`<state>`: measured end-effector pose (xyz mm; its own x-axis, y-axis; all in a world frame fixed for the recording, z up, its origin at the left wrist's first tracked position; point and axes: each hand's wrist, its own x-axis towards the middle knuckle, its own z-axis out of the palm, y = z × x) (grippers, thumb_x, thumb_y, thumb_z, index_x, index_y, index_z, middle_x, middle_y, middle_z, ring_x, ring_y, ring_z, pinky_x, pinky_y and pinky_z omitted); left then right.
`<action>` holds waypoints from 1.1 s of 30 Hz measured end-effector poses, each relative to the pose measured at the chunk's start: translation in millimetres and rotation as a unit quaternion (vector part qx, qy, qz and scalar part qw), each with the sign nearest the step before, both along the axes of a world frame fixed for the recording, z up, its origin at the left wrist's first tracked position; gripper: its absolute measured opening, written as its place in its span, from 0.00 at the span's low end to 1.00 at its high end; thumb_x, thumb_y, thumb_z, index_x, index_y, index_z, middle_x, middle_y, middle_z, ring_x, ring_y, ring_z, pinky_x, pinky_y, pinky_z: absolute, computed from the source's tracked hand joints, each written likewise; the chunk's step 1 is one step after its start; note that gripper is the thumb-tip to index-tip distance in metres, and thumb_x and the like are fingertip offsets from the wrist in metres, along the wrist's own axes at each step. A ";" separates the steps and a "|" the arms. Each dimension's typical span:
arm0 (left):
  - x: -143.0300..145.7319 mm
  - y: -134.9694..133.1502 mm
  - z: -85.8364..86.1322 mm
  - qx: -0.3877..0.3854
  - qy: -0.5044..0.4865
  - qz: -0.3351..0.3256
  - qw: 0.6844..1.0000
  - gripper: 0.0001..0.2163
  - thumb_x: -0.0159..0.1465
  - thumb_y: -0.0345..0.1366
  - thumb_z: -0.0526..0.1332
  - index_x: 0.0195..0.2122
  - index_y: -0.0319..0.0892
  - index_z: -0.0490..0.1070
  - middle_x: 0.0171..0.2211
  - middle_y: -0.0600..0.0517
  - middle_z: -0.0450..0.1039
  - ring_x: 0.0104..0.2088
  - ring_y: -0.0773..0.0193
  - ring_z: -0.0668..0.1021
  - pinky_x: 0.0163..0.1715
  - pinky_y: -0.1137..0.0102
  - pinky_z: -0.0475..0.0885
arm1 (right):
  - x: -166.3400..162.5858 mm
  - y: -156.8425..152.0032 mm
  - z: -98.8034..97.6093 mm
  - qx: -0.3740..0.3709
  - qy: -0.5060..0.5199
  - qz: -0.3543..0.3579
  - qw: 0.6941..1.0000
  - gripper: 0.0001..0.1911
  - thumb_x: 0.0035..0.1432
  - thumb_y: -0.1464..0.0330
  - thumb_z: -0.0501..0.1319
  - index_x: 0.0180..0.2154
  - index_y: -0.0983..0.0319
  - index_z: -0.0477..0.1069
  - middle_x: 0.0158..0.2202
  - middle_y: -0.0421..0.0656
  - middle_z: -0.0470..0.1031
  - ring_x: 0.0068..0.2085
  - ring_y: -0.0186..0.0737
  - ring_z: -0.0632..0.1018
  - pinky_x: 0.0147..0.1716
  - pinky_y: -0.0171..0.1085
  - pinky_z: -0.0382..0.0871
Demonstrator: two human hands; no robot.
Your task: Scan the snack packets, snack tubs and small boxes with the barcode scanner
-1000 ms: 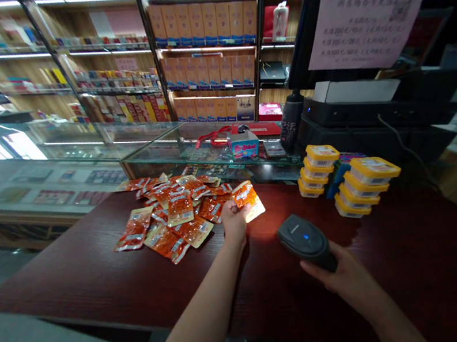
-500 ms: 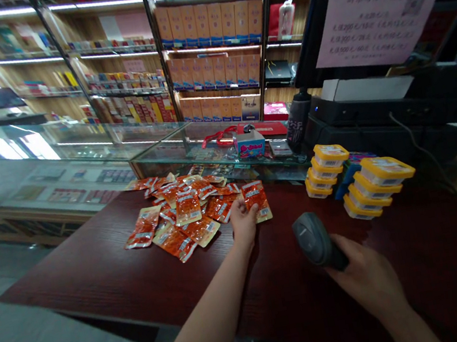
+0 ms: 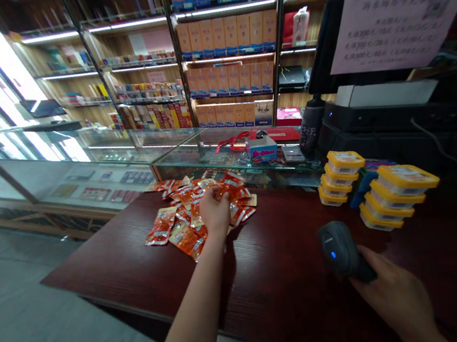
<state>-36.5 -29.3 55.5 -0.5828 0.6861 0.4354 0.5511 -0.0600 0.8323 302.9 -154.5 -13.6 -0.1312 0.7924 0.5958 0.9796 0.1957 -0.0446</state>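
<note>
A pile of orange-red foil snack packets [image 3: 187,237] lies at the left part of the dark wooden counter. My left hand [image 3: 214,211] reaches over the right side of this pile. Its fingers are closed on the near edge of an orange packet [image 3: 232,183], though the hand partly hides the grip. In my right hand [image 3: 392,286] is a dark handheld barcode scanner [image 3: 338,246], gripped by its handle. A small blue light glows on the scanner's top, and it is held above the counter, left of the hand.
Two stacks of yellow-lidded tubs [image 3: 341,178] stand right of centre, with a blue item between them. Behind are a glass display case [image 3: 190,149], a small pink-and-blue box [image 3: 262,149], a dark bottle [image 3: 311,128] and a monitor with a pink paper sign [image 3: 397,26].
My left hand has moved left and onto the pile, and the packet lying separately at its right is now with the others. A blue light now shows on the scanner. The view has shifted.
</note>
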 end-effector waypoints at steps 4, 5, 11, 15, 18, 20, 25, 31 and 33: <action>-43.1 -10.3 -0.7 -0.101 0.040 0.130 0.986 0.14 0.57 0.38 0.60 0.43 0.42 0.73 0.38 0.47 0.77 0.40 0.54 0.77 0.42 0.63 0.68 | -0.7 -1.6 -1.2 0.001 0.017 0.000 1.000 0.17 0.59 0.59 0.52 0.46 0.60 0.68 0.37 0.45 0.80 0.30 0.45 0.80 0.24 0.39 0.67; -48.3 -12.6 -3.3 -0.114 0.047 0.146 0.982 0.14 0.58 0.39 0.60 0.44 0.42 0.73 0.39 0.46 0.77 0.41 0.53 0.76 0.42 0.62 0.68 | -1.0 -1.8 -1.4 0.005 0.017 0.002 1.000 0.18 0.58 0.59 0.53 0.46 0.60 0.68 0.37 0.46 0.80 0.30 0.46 0.80 0.24 0.39 0.68; -45.7 -19.0 -13.7 -0.157 0.179 0.201 0.950 0.16 0.58 0.40 0.59 0.46 0.42 0.73 0.43 0.41 0.73 0.47 0.46 0.72 0.45 0.55 0.66 | 0.6 -1.5 -3.9 -0.025 0.011 -0.001 1.000 0.19 0.56 0.57 0.56 0.46 0.58 0.69 0.37 0.46 0.79 0.30 0.47 0.80 0.23 0.39 0.66; -40.4 -22.0 -13.1 -0.158 0.202 0.222 0.941 0.17 0.58 0.41 0.58 0.48 0.43 0.71 0.46 0.40 0.69 0.49 0.44 0.68 0.46 0.53 0.64 | -2.5 -4.4 -1.4 -0.035 0.019 -0.011 0.999 0.19 0.58 0.58 0.53 0.47 0.59 0.69 0.37 0.46 0.79 0.31 0.48 0.80 0.25 0.40 0.67; -38.9 -25.0 -12.7 -0.158 0.210 0.212 0.941 0.16 0.59 0.40 0.58 0.47 0.43 0.71 0.47 0.41 0.67 0.50 0.45 0.66 0.47 0.53 0.64 | -5.8 -6.7 1.1 -0.018 0.017 -0.007 1.000 0.18 0.58 0.58 0.52 0.46 0.59 0.69 0.37 0.46 0.79 0.30 0.48 0.79 0.25 0.41 0.66; -37.6 -26.5 -12.4 -0.153 0.216 0.202 0.943 0.15 0.59 0.40 0.58 0.47 0.43 0.71 0.46 0.41 0.66 0.50 0.45 0.66 0.48 0.53 0.63 | -6.4 -7.4 1.5 -0.015 0.014 -0.001 1.000 0.18 0.59 0.58 0.52 0.46 0.60 0.68 0.38 0.47 0.79 0.30 0.48 0.79 0.25 0.41 0.66; -33.4 -28.2 -12.2 -0.140 0.235 0.188 0.943 0.16 0.60 0.39 0.57 0.47 0.42 0.70 0.46 0.41 0.66 0.50 0.46 0.66 0.48 0.54 0.62 | -3.7 -5.5 -0.6 -0.015 0.005 0.004 1.000 0.18 0.57 0.58 0.54 0.46 0.60 0.68 0.37 0.47 0.79 0.31 0.48 0.80 0.25 0.40 0.66; -27.1 -28.8 -11.7 -0.084 0.269 0.126 0.951 0.15 0.61 0.38 0.55 0.47 0.42 0.71 0.46 0.42 0.66 0.50 0.48 0.66 0.51 0.56 0.60 | -7.6 -5.5 1.8 -0.045 0.042 0.001 0.998 0.18 0.58 0.60 0.54 0.48 0.59 0.67 0.39 0.45 0.79 0.33 0.47 0.80 0.26 0.40 0.68; -20.1 -27.4 -8.8 -0.056 0.283 0.094 0.953 0.14 0.61 0.38 0.55 0.47 0.43 0.71 0.46 0.42 0.66 0.50 0.49 0.66 0.53 0.56 0.59 | -11.7 -6.1 4.7 -0.052 0.058 0.001 0.997 0.18 0.58 0.62 0.53 0.49 0.59 0.67 0.40 0.45 0.79 0.35 0.47 0.80 0.28 0.41 0.69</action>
